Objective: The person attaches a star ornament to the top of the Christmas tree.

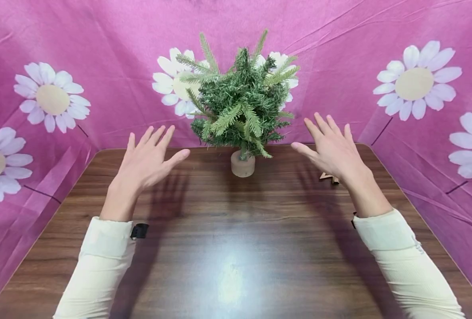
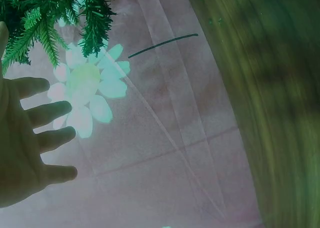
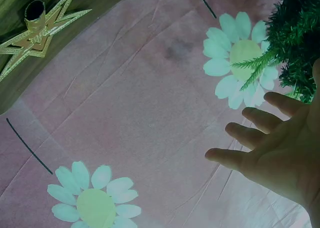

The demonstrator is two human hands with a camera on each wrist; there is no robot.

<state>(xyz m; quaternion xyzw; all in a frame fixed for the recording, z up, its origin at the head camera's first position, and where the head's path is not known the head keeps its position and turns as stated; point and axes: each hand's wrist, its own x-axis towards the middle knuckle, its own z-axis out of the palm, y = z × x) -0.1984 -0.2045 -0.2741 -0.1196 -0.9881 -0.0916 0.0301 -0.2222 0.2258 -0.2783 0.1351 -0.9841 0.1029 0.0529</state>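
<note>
A small artificial Christmas tree [image 1: 241, 97] stands upright on a round wooden base [image 1: 243, 165] at the table's far edge. To its left, my left hand [image 1: 145, 159] is held above the table with fingers spread, touching nothing. My right hand [image 1: 335, 148] is raised the same way on the other side, its fingers also apart. Beneath the right hand lies a gold star tree topper [image 3: 42, 35] with a short tube; in the head view the hand hides most of it. Both palms show in the wrist views, and neither holds anything.
The dark wood table [image 1: 236, 221] carries a bright glare near its front. Pink cloth [image 1: 120, 53] printed with white daisies hangs behind the table and along both sides, close to the tree. A black wrist strap [image 1: 140, 231] shows at the left cuff.
</note>
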